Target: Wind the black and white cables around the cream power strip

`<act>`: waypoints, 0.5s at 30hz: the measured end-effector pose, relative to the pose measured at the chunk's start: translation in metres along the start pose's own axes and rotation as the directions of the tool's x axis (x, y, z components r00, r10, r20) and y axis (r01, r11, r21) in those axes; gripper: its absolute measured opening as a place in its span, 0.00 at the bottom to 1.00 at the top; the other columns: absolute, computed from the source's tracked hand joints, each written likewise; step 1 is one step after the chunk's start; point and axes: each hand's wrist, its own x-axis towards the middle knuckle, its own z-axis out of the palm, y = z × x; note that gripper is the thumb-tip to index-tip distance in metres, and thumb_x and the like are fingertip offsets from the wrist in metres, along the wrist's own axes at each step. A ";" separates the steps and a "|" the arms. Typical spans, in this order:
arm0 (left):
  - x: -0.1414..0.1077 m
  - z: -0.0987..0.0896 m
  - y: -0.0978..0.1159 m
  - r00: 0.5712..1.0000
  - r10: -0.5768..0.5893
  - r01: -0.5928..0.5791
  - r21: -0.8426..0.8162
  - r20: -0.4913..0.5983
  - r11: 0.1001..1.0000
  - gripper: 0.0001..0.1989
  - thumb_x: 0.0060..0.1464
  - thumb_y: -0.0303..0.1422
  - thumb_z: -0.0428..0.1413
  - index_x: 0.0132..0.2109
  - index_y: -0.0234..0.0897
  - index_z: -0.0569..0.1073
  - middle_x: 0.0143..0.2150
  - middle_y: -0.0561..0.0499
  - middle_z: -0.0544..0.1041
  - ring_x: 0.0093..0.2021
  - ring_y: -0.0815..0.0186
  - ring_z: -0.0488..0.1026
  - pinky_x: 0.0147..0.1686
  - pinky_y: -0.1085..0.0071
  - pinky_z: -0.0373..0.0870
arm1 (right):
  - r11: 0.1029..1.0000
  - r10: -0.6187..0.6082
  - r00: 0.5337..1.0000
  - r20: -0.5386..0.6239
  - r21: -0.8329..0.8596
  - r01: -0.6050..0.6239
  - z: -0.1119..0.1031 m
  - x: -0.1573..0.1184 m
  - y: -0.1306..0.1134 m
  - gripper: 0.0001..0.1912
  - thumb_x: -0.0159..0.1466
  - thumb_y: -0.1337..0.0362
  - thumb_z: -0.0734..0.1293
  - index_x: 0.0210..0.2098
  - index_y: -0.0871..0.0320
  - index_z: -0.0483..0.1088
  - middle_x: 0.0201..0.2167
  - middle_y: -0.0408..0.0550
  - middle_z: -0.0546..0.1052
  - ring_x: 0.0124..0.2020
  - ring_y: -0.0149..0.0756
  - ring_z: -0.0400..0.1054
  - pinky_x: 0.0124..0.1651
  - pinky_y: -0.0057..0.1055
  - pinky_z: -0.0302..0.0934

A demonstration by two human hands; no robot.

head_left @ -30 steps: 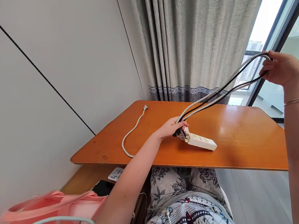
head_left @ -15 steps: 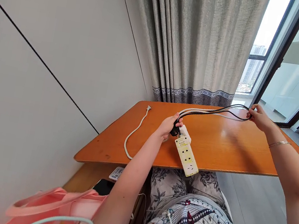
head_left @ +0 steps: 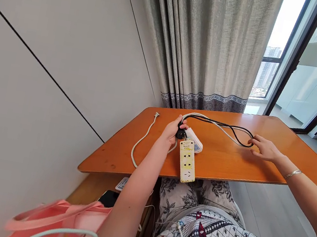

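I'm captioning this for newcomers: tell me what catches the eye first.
Probably the black and white cables, looped over the orange table between the left hand, which grips them, and the right hand at their bend. Next comes the pale, yellow-marked power strip, below the left hand in the picture. The pink bag stands out at lower left.
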 end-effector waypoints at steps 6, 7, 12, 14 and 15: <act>0.007 -0.003 0.001 0.997 0.007 -0.014 -0.085 -0.082 0.996 0.18 0.61 0.42 0.58 0.28 0.38 0.63 0.17 0.61 0.58 0.19 0.75 0.63 0.27 0.79 0.66 | 0.996 0.016 0.988 -0.156 -0.088 -0.030 0.008 -0.007 -0.018 0.15 0.68 0.61 0.59 0.44 0.54 0.77 0.40 0.56 0.75 0.39 0.43 0.71 0.42 0.35 0.65; 0.008 -0.002 0.000 0.996 0.013 -0.021 -0.082 -0.094 0.996 0.18 0.61 0.42 0.57 0.28 0.38 0.64 0.18 0.61 0.58 0.19 0.75 0.64 0.27 0.79 0.66 | 0.997 0.018 0.987 -0.161 -0.074 -0.031 0.008 -0.007 -0.022 0.16 0.69 0.61 0.58 0.43 0.55 0.77 0.39 0.56 0.75 0.38 0.42 0.72 0.41 0.35 0.65; 0.005 0.003 -0.001 0.976 0.134 -0.142 -0.034 -0.173 0.989 0.16 0.63 0.41 0.55 0.30 0.37 0.65 0.20 0.59 0.63 0.20 0.76 0.63 0.24 0.79 0.63 | 0.994 0.095 0.987 -0.126 0.059 -0.088 0.003 -0.005 -0.053 0.18 0.72 0.61 0.52 0.42 0.57 0.72 0.37 0.56 0.78 0.35 0.42 0.73 0.37 0.34 0.63; 0.003 0.007 -0.002 0.966 0.185 -0.186 0.014 -0.183 0.983 0.17 0.62 0.43 0.56 0.30 0.38 0.66 0.20 0.58 0.63 0.20 0.76 0.63 0.23 0.79 0.62 | 0.991 0.131 0.989 -0.064 0.036 -0.129 -0.001 -0.002 -0.071 0.17 0.72 0.61 0.52 0.41 0.57 0.70 0.36 0.55 0.79 0.34 0.43 0.74 0.35 0.33 0.62; 0.002 0.010 -0.003 0.962 0.205 -0.200 0.045 -0.183 0.979 0.18 0.61 0.45 0.56 0.30 0.38 0.66 0.20 0.58 0.62 0.20 0.75 0.63 0.22 0.79 0.61 | 0.990 0.142 0.990 -0.015 -0.006 -0.142 -0.005 -0.001 -0.081 0.16 0.72 0.61 0.52 0.40 0.57 0.69 0.36 0.55 0.79 0.34 0.43 0.74 0.34 0.33 0.61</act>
